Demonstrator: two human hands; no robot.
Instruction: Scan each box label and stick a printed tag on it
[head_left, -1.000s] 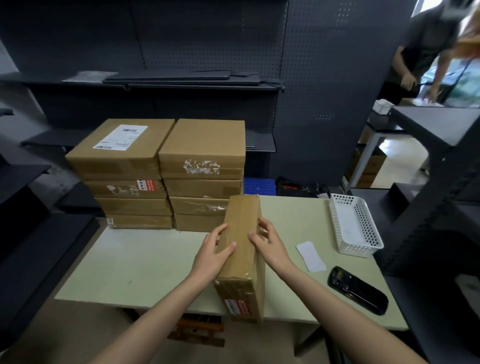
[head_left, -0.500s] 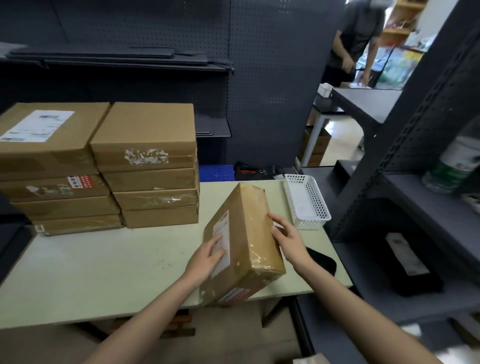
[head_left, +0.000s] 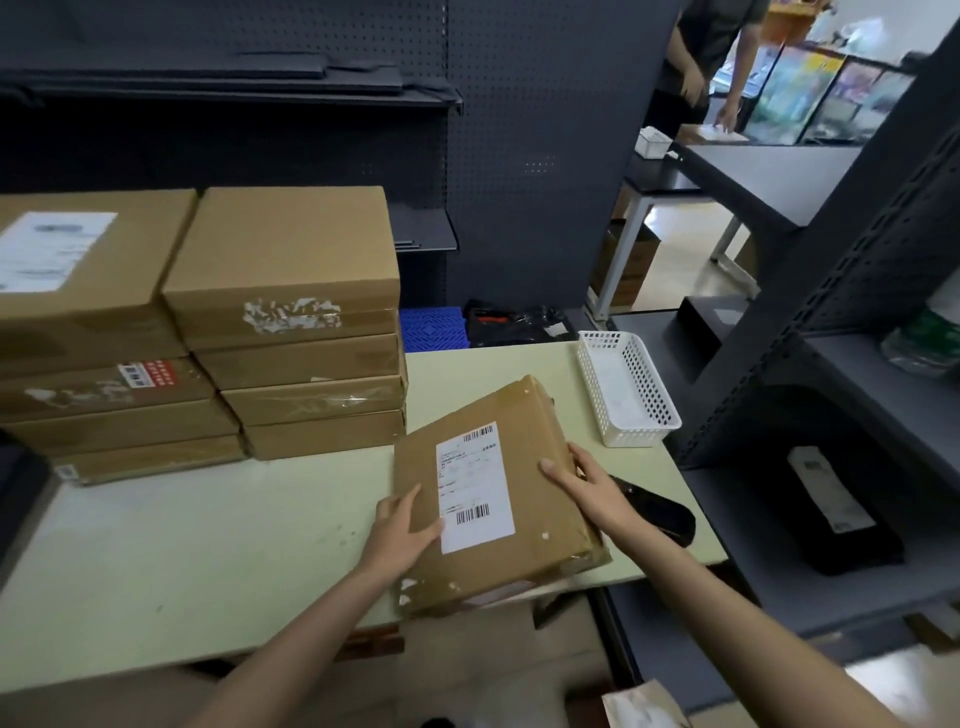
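A brown cardboard box lies label-up on the pale green table, its near end over the front edge. A white shipping label with barcodes faces me. My left hand lies on the box's left edge, thumb and forefinger straight on top beside the label. My right hand grips the right edge, thumb on top and fingers curled over the side. A black handheld scanner lies on the table just right of the box, partly behind my right hand.
Two stacks of several brown boxes stand at the table's back left. A white perforated basket sits at the back right. Dark shelving rises close on the right. Another person stands at a far table.
The box went from standing on edge, through a tilt, to lying flat with its label up. My view swung right. The small white slip seen earlier on the table is out of sight.
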